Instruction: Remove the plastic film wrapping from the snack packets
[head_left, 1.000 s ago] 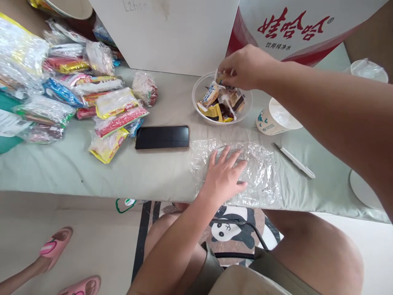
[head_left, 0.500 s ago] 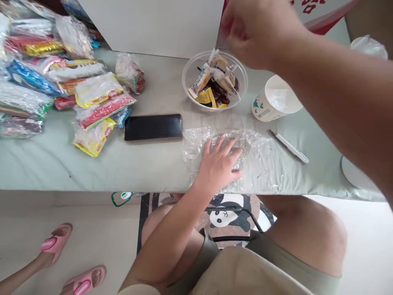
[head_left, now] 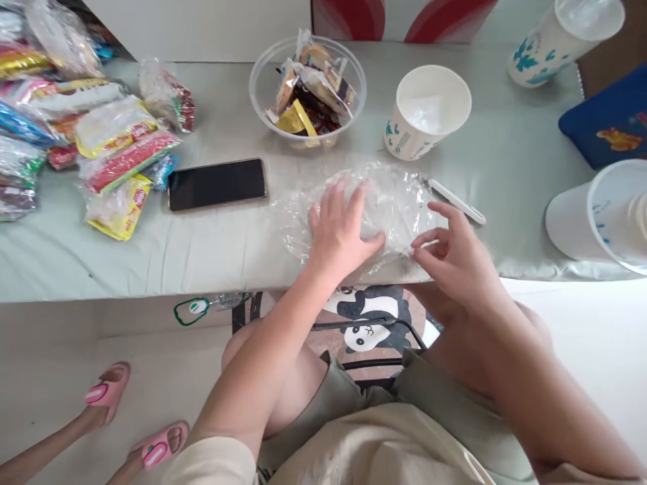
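Observation:
A crumpled clear plastic bag (head_left: 391,195) lies flat near the front edge of the cloth-covered table. My left hand (head_left: 337,232) rests on it with its fingers spread. At the bag's right front edge, my right hand (head_left: 457,259) pinches the plastic between thumb and fingertips, the index finger raised. A white utility knife (head_left: 457,202) lies just beyond my right hand. Behind the bag stands a paper cup (head_left: 404,135) with clear plastic inside. To its left is a clear plastic bowl (head_left: 257,91) of wrapped snacks (head_left: 323,87).
A black phone (head_left: 217,184) lies left of the bag, beside a heap of snack packets (head_left: 116,128). On the right are another paper cup (head_left: 540,57), a blue pouch (head_left: 606,121) and a white tub (head_left: 571,219). Someone's feet in pink slippers (head_left: 114,391) show at lower left.
My right hand has come down from above the snack bowl to the bag's right edge and now pinches it. My left hand stays spread on the bag. The view has shifted right.

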### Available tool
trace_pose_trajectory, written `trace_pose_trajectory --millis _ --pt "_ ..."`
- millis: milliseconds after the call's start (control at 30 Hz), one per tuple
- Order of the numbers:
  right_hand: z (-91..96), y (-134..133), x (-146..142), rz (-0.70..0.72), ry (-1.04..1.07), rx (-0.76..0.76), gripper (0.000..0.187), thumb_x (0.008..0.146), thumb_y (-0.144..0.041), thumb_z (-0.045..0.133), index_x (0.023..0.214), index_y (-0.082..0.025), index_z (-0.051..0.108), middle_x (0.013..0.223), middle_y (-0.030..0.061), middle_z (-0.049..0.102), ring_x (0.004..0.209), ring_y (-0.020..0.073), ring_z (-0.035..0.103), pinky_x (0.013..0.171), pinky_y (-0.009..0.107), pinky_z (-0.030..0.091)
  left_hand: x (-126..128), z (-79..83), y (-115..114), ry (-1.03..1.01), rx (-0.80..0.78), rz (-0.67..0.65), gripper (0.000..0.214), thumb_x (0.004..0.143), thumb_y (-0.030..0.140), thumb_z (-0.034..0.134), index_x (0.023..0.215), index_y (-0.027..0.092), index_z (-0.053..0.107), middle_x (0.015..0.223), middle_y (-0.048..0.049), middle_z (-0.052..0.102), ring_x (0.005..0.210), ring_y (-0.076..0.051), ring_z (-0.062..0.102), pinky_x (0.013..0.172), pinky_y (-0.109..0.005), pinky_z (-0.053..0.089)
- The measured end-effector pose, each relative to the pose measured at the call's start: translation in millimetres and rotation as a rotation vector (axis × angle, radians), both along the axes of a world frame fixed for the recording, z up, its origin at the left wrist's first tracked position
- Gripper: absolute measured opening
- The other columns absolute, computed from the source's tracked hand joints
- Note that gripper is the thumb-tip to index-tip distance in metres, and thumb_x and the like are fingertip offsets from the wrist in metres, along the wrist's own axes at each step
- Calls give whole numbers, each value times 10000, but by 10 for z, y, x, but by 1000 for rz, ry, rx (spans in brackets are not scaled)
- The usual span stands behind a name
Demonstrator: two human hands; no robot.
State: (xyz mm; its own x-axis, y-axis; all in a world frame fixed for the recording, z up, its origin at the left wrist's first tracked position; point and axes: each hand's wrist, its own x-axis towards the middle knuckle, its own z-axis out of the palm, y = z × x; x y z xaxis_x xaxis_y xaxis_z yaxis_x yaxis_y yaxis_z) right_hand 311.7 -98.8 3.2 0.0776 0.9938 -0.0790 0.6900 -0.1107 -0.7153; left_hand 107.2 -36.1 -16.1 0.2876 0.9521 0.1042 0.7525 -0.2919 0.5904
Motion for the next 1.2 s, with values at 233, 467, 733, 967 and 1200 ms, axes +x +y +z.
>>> trace_pose_trajectory --millis 233,467,733,967,1200 --pt "75 465 184 -196 38 427 547 763 -78 559 1294 -208 569 866 36 737 850 204 717 715 369 564 -416 13 270 -179 238 288 567 942 347 684 1439 282 419 1513 -123 497 1483 -358 446 1213 -590 421" --pt "118 653 192 168 447 598 489 772 22 529 1137 -266 678 722 -74 667 609 96 669 610 263 609 -783 -135 740 -346 252 59 854 763 533 886 1465 346 437 1619 -55 431 1594 -335 279 1339 -534 233" --pt "263 611 197 113 955 516 388 765 8 665 992 -303 710 656 -121 616 350 26 405 281 171 402 -450 -109 506 -403 143 17 863 696 637 889 1398 287 529 1498 -123 547 1463 -381 472 1230 -539 404" --pt "294 592 238 131 1117 416 453 698 62 663 933 -320 725 631 -136 624 341 26 366 253 139 258 -187 -226 365 -725 -484 17 817 642 520 941 1318 232 584 1124 -99 753 991 -239 747 829 -355 612" --pt "166 640 246 -28 805 574 309 769 -62 708 1007 -258 694 749 -58 666 419 38 387 318 184 269 -231 -88 397 -874 -238 250 150 858 316 775 859 231 652 774 29 625 590 -79 597 494 -193 463"
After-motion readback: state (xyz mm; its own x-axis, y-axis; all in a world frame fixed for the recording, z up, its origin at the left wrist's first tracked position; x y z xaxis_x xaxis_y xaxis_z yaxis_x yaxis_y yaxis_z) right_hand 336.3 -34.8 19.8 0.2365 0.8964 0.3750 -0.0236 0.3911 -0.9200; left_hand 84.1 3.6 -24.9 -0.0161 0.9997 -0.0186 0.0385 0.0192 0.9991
